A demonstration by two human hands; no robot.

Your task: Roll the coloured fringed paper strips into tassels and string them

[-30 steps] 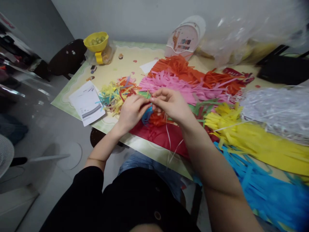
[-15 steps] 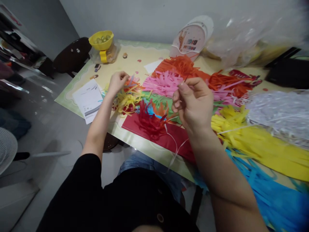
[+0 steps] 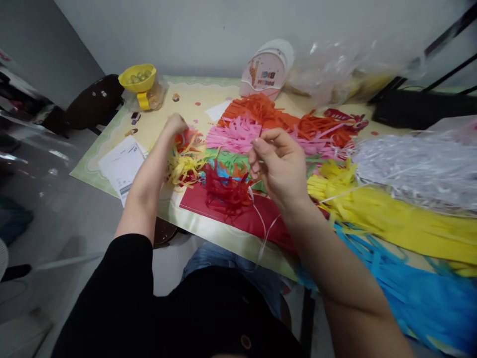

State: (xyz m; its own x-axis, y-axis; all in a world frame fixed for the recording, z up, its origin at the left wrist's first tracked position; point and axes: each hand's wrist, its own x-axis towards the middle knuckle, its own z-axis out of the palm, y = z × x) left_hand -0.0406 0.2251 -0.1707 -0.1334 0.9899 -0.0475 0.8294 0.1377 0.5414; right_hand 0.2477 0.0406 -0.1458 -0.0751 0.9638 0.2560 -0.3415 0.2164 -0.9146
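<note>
My right hand (image 3: 279,161) is closed in a pinch, raised over the table. A thin, dark reddish sliver (image 3: 261,130) sticks up from its fingertips; I cannot tell its exact kind. My left hand (image 3: 175,125) reaches down at a small pile of orange paper strips (image 3: 192,139), its fingers mostly hidden. Just below lie yellow paper strips (image 3: 182,166). A dark red fringed paper tassel (image 3: 225,191) rests on a folded red paper sheet (image 3: 197,201). A white ribbon (image 3: 264,221) trails from beside the tassel over the table's front edge.
Pink fringe (image 3: 233,136), orange fringe (image 3: 257,107), yellow fringe (image 3: 402,219) and blue fringe (image 3: 421,298) spread across the table. White shredded strips (image 3: 413,169) lie at right. A printed paper (image 3: 121,166), a yellow bowl (image 3: 137,78) of round green fruit and a white cap-like thing (image 3: 266,72) stand around.
The view has turned, so the table appears shifted left. My left hand has dipped lower into the orange strips. My right hand keeps its pinch on the thin sliver.
</note>
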